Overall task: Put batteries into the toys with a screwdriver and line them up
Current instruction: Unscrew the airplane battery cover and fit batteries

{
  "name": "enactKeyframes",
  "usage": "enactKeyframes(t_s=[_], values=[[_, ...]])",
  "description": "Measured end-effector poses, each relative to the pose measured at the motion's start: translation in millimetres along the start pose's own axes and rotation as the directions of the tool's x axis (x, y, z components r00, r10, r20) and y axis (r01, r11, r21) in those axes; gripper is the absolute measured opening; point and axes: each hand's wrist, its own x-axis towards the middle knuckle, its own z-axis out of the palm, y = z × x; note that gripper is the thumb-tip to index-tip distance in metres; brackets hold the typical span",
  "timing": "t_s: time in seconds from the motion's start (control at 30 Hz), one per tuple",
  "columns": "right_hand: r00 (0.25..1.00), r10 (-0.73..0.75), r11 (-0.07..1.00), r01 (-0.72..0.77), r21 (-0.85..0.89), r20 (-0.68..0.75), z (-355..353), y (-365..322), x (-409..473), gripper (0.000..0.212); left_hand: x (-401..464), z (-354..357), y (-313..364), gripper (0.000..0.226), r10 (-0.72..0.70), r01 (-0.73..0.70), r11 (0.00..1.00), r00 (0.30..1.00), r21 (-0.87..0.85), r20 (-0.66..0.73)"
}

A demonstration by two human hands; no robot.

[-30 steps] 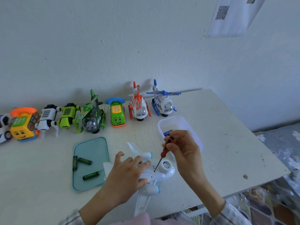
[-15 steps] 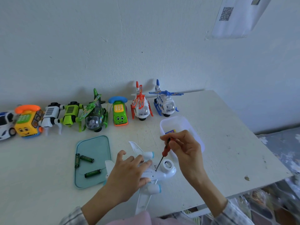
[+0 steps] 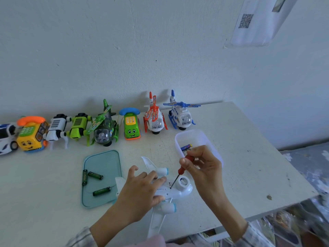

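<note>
A white toy airplane lies belly-up on the white table near the front edge. My left hand rests over its body and holds it down, thumb curled under one side. My right hand pinches a red-handled screwdriver, whose tip touches the plane's underside. Three green batteries lie on a teal tray to the left. Several finished toys stand in a row along the wall, from a yellow phone to a blue helicopter.
A clear plastic box with a blue item inside sits just behind my right hand. The table's right and front edges drop off to a patterned floor. A sheet with a QR code hangs on the wall.
My right hand has turned slightly on the screwdriver handle while the tip stays on the plane. The left hand keeps its hold. The view has shifted a little.
</note>
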Motion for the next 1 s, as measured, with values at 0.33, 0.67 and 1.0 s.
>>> enactKeyframes(t_s=[0.33, 0.67, 1.0], values=[[1.000, 0.024, 0.998, -0.023, 0.057, -0.008, 0, 0, -1, 0.014, 0, 0, 0, 0.055, 0.000, 0.000, 1.000, 1.000, -0.014, 0.017], [0.999, 0.020, 1.000, -0.021, 0.020, 0.043, -1, 4, 1, 0.023, 0, 0, 0, 0.055, 0.004, -0.004, 1.000, 1.000, -0.013, 0.007], [0.998, 0.064, 0.955, -0.056, -0.291, 0.016, -5, 12, -5, 0.034, -1, 0, 1, 0.052, 0.000, 0.000, 1.000, 1.000, -0.027, -0.006]])
